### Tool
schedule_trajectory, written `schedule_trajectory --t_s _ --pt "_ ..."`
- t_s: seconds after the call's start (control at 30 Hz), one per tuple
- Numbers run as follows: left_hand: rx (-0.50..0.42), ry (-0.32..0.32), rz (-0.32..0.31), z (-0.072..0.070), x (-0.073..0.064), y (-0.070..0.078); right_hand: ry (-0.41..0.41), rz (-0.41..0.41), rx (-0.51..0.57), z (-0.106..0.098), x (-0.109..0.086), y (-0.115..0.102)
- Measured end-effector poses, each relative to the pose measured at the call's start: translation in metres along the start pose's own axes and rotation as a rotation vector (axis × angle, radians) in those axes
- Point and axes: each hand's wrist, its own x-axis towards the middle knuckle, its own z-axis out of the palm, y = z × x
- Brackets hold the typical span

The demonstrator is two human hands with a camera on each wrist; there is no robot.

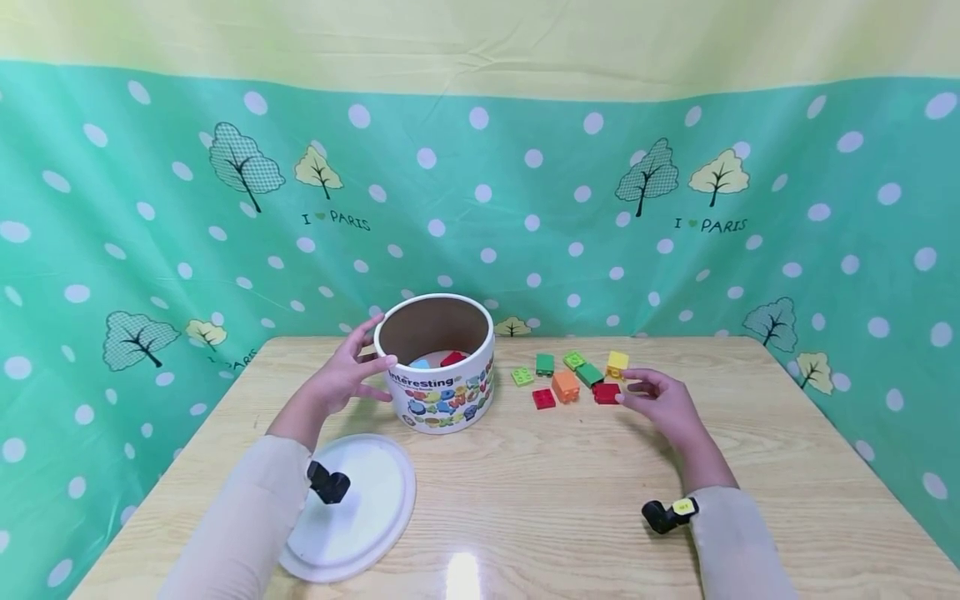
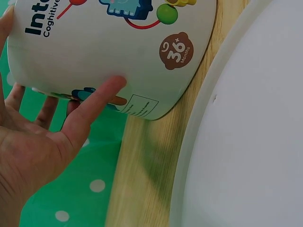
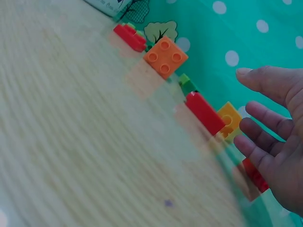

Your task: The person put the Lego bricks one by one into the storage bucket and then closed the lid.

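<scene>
A white round tub [image 1: 442, 408] printed with colourful letters stands upright without its lid, a few blocks at its bottom. My left hand [image 1: 347, 375] is spread against the tub's left side and rim; in the left wrist view the left hand [image 2: 52, 137] has one straight finger on the wall. My right hand [image 1: 663, 404] reaches beside a red block [image 1: 606, 393] and a yellow block [image 1: 617, 364]. In the right wrist view the right hand [image 3: 274, 127] has spread, loosely bent fingers and nothing visibly held. Another red block [image 3: 255, 175] is partly hidden behind it.
The white lid [image 1: 360, 500] lies on the wooden table [image 1: 540, 500], partly under the left sleeve. Between tub and right hand lie an orange block [image 1: 566, 387], a small red block [image 1: 543, 398] and several green ones [image 1: 545, 364]. A green dotted curtain [image 1: 480, 217] hangs behind.
</scene>
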Motion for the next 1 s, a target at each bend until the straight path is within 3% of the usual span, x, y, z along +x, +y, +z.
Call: schedule_trajectory --t_s 0.27,0.57,1.0 --pt "-0.007 0.000 -0.008 -0.001 -0.001 -0.002 -0.012 0.010 -0.016 0.005 0.003 0.009" --pt "0.000 0.008 -0.004 -0.004 -0.001 -0.002 -0.013 -0.018 -0.108 0.011 0.012 0.009" --pt "0.003 -0.003 -0.006 -0.002 0.002 -0.001 -0.038 -0.012 -0.126 0.011 0.015 0.011"
